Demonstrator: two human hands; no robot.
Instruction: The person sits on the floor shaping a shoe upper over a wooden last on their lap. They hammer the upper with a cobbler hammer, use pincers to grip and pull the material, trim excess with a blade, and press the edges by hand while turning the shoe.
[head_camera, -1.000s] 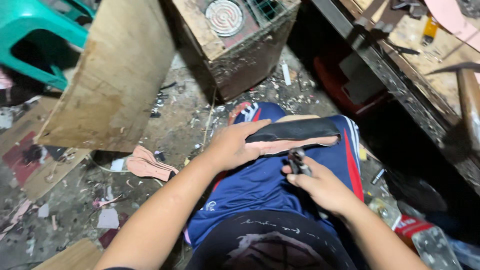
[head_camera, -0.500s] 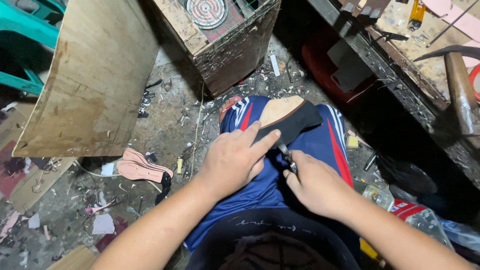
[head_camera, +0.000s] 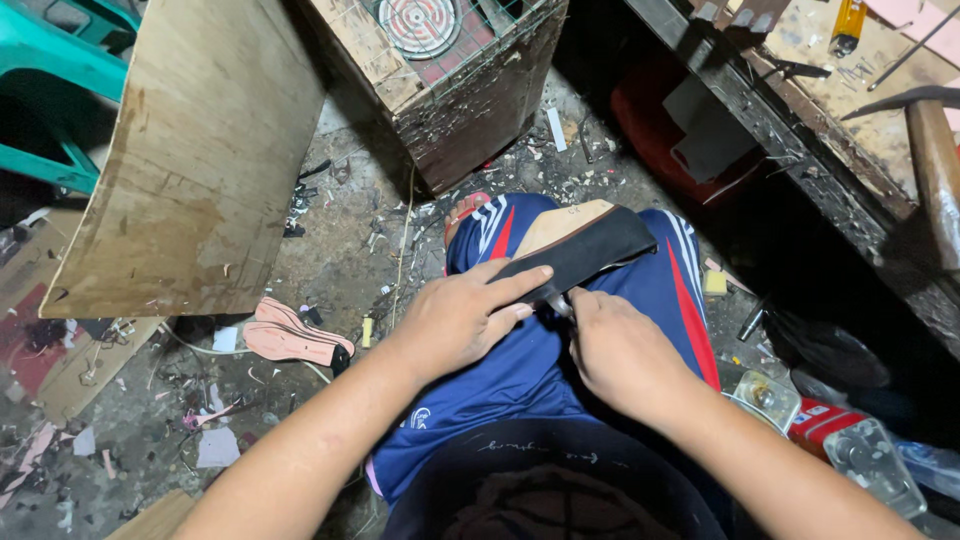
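**Blade close to pressing fingers, sole balanced on a lap**

Seated low, legs in blue shorts (head_camera: 540, 370) serving as the only bench. Left hand (head_camera: 462, 322) laid flat and open over the near end of a shoe sole (head_camera: 575, 250), fingers (head_camera: 520, 283) stretched forward along its black edge, pressing rather than gripping. Right hand (head_camera: 618, 352) curled shut just beside it, closed around a small metal tool (head_camera: 562, 306); only a glint shows between the two hands, too little to tell blade from pincers. Sole lying across the thighs, tan face up, far end sticking out past the left fingertips toward the knees.

Likely trouble, judged from this pose:
- Tool tip sitting almost against the left fingertips; a slip or sudden give in the material could drive it straight into them.
- No firm backing under the sole, only cloth and thigh; a hard push could send the edge down into the leg.
- Flat pressing instead of a true grip; easy for the sole to pivot or slide off toward the floor.
- Dim light and shadow over the working spot, hiding the exact line of contact.

Off to the left of the left hand, a pink sole cut-out (head_camera: 290, 335) among scraps on the floor; beyond the fingertips, a worn wooden box (head_camera: 470, 95).
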